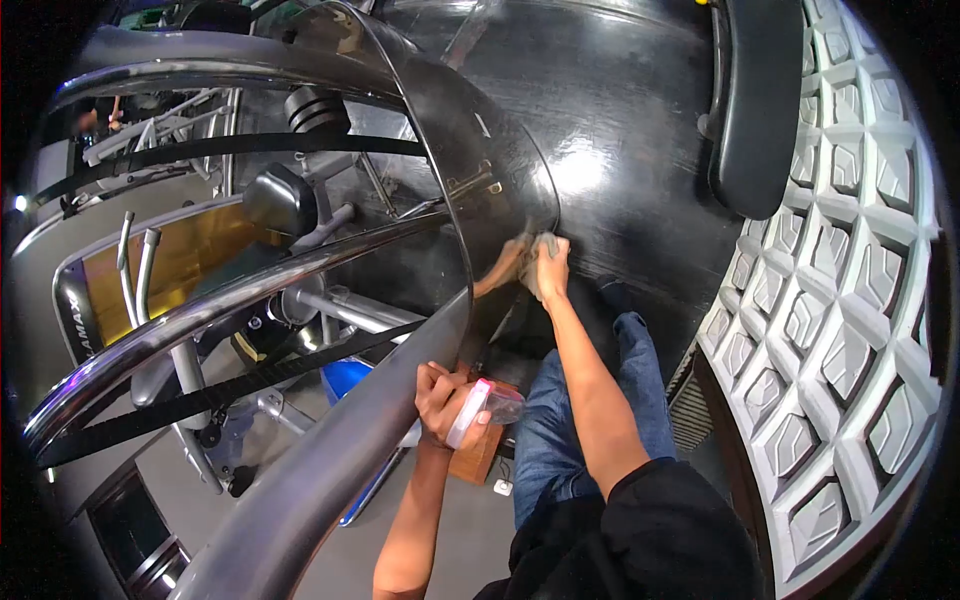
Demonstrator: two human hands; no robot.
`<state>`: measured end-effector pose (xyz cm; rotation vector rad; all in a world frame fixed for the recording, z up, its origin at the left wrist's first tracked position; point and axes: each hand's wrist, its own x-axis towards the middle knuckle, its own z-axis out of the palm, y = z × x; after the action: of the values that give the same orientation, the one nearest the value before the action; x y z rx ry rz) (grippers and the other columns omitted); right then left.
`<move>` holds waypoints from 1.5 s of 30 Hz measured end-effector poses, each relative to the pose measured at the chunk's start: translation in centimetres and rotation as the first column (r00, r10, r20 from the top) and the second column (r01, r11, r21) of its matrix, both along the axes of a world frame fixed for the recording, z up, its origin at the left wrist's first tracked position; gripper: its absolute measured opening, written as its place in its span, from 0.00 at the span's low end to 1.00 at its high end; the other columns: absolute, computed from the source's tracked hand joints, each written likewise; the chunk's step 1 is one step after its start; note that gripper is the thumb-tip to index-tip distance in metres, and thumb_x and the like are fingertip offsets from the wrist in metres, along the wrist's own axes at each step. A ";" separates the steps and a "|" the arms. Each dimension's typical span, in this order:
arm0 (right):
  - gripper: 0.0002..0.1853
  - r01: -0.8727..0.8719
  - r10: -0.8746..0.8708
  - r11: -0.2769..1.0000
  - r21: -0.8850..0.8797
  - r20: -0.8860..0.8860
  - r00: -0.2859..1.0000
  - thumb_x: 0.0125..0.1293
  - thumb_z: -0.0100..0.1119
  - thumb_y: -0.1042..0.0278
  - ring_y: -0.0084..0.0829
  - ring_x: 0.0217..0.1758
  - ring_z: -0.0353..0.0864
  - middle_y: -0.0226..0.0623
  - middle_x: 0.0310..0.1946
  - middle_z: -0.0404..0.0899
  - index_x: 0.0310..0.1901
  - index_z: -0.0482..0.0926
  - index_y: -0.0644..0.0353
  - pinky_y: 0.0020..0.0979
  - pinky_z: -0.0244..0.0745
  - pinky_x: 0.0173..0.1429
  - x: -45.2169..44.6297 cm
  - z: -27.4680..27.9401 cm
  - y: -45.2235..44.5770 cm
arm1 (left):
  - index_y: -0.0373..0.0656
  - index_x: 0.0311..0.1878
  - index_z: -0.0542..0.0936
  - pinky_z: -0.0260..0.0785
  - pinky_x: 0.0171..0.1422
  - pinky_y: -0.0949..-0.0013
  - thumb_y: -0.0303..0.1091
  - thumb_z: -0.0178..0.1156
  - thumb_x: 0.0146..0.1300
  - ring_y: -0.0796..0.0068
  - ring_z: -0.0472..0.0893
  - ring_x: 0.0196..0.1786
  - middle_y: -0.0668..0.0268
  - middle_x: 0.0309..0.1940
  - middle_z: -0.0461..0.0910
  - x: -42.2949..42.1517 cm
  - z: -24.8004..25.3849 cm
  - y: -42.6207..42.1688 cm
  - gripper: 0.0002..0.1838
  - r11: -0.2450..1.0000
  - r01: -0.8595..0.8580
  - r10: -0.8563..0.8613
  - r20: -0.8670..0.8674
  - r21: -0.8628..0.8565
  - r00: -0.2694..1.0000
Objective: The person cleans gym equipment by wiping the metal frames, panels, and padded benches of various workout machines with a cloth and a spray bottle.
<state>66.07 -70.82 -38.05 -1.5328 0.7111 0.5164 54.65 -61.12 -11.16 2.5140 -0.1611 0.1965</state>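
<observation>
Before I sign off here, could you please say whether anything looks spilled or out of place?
No clear spill shows. A small white item on the floor by the brown box looks stray, lying near the person's legs, though it may belong there.

The right arm reached well forward, bare below a short black sleeve (680, 530), its forearm (585, 385) slanting up and slightly leftward. At its end the right hand (553, 272) was bunched in a grip, fingers drawn together and the wrist nearly straight. The left hand (447, 402) sat lower, off to the left and closer to the body, its fingers curled in a firm hold. The left forearm (412, 530), also bare, rose steeply behind it. The hands were well apart. Both legs (548, 430) showed beneath the right arm.
</observation>
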 end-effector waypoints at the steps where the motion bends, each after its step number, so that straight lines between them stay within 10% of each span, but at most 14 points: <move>1: 0.17 0.047 -0.047 0.999 -0.003 0.125 0.991 0.70 0.53 0.59 0.52 0.51 0.78 0.52 0.45 0.78 0.54 0.68 0.61 0.43 0.70 0.57 1.1 3.0 -0.4 | 0.40 0.32 0.86 0.68 0.41 0.59 0.50 0.63 0.55 0.59 0.66 0.32 0.62 0.32 0.71 0.0 0.0 0.0 0.19 1.000 0.014 -0.015 0.007 0.010 1.000; 4: 0.12 0.154 -0.096 0.983 -0.104 0.422 0.902 0.69 0.54 0.68 0.47 0.48 0.78 0.48 0.43 0.76 0.51 0.69 0.60 0.41 0.70 0.56 -0.4 5.9 0.7 | 0.44 0.33 0.89 0.58 0.40 0.63 0.57 0.59 0.56 0.64 0.61 0.34 0.67 0.32 0.58 -0.6 -0.4 -0.2 0.25 0.997 -0.069 0.070 0.007 -0.019 0.998; 8: 0.16 0.164 -0.170 0.979 0.121 0.043 0.984 0.72 0.49 0.60 0.47 0.55 0.75 0.49 0.50 0.74 0.55 0.64 0.58 0.41 0.67 0.59 -8.7 4.1 2.7 | 0.43 0.32 0.89 0.58 0.42 0.62 0.59 0.60 0.56 0.65 0.59 0.35 0.68 0.34 0.51 -0.6 -0.5 -0.3 0.26 0.994 -0.100 0.101 0.022 -0.049 0.995; 11: 0.19 0.055 -0.074 0.981 0.187 0.091 0.993 0.73 0.48 0.57 0.46 0.56 0.75 0.49 0.51 0.74 0.59 0.63 0.58 0.41 0.67 0.60 -14.8 -0.3 4.1 | 0.38 0.32 0.86 0.59 0.34 0.64 0.51 0.65 0.54 0.67 0.60 0.30 0.66 0.30 0.54 0.1 -0.1 -0.7 0.22 0.985 -0.118 0.128 0.074 -0.129 0.989; 13: 0.14 0.156 -0.060 0.949 0.276 -0.326 0.944 0.75 0.45 0.61 0.34 0.46 0.78 0.38 0.42 0.78 0.51 0.73 0.62 0.37 0.74 0.50 -17.3 -5.7 5.3 | 0.37 0.32 0.86 0.59 0.33 0.64 0.51 0.65 0.54 0.67 0.60 0.29 0.66 0.29 0.55 -0.4 -0.5 -0.4 0.22 0.984 -0.128 0.137 0.065 -0.127 0.989; 16: 0.12 -0.017 0.141 0.881 0.472 -0.227 0.964 0.74 0.46 0.63 0.29 0.35 0.77 0.35 0.34 0.78 0.43 0.78 0.59 0.38 0.76 0.40 -17.5 -17.2 5.1 | 0.36 0.32 0.86 0.58 0.30 0.64 0.50 0.65 0.54 0.66 0.60 0.27 0.65 0.28 0.56 -0.3 -0.8 -0.5 0.21 0.982 -0.137 0.146 0.065 -0.127 0.987; 20: 0.16 0.174 -0.007 0.820 0.545 -0.294 0.956 0.71 0.46 0.58 0.41 0.37 0.81 0.43 0.35 0.79 0.36 0.80 0.58 0.47 0.78 0.38 -5.4 -13.4 1.7 | 0.35 0.33 0.86 0.57 0.27 0.65 0.46 0.65 0.54 0.66 0.62 0.25 0.63 0.27 0.58 0.4 -0.3 -0.8 0.20 0.985 -0.133 0.141 0.068 -0.108 0.988; 25: 0.17 0.238 0.005 0.807 0.540 -0.410 0.912 0.73 0.46 0.58 0.39 0.44 0.82 0.42 0.42 0.81 0.53 0.78 0.59 0.42 0.80 0.47 9.8 -3.4 -1.7 | 0.35 0.34 0.86 0.58 0.27 0.64 0.43 0.64 0.54 0.66 0.63 0.24 0.63 0.26 0.60 0.9 0.2 -1.0 0.18 0.983 -0.153 0.157 0.037 -0.102 0.987; 27: 0.16 -0.143 0.077 0.958 0.248 0.257 0.963 0.67 0.55 0.55 0.45 0.42 0.83 0.47 0.39 0.82 0.47 0.76 0.58 0.46 0.76 0.48 11.9 -1.8 -0.1 | 0.35 0.34 0.86 0.58 0.27 0.64 0.43 0.64 0.54 0.65 0.63 0.24 0.63 0.26 0.60 1.0 0.2 -1.0 0.17 0.981 -0.160 0.166 0.040 -0.113 0.985; 30: 0.20 -0.139 0.182 0.971 -0.195 0.224 0.957 0.66 0.56 0.53 0.54 0.48 0.82 0.55 0.45 0.82 0.52 0.73 0.59 0.45 0.72 0.56 10.1 4.1 0.1 | 0.34 0.33 0.86 0.58 0.27 0.64 0.42 0.64 0.54 0.65 0.65 0.24 0.62 0.26 0.61 1.0 0.1 -0.8 0.17 0.987 -0.131 0.135 0.041 -0.092 0.990; 38: 0.16 -0.045 0.046 0.999 -0.019 0.049 0.998 0.72 0.49 0.60 0.66 0.56 0.74 0.62 0.52 0.75 0.57 0.63 0.55 0.52 0.69 0.56 -7.2 4.1 1.9 | 0.34 0.31 0.85 0.59 0.26 0.63 0.42 0.61 0.54 0.61 0.65 0.24 0.58 0.24 0.66 1.1 0.0 -1.0 0.17 0.986 -0.138 0.145 0.067 -0.096 0.987; 45: 0.17 -0.021 0.054 0.984 -0.180 0.180 0.982 0.70 0.53 0.56 0.59 0.52 0.77 0.53 0.49 0.78 0.55 0.68 0.54 0.50 0.70 0.55 2.6 2.2 0.8 | 0.34 0.32 0.86 0.65 0.40 0.64 0.47 0.55 0.58 0.61 0.68 0.27 0.55 0.25 0.70 0.3 0.2 -0.8 0.23 0.982 -0.184 0.181 -0.085 -0.034 0.980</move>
<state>68.63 -69.98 -35.82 -1.7381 0.5977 0.3400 54.97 -61.96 -10.92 2.4900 0.1063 0.1692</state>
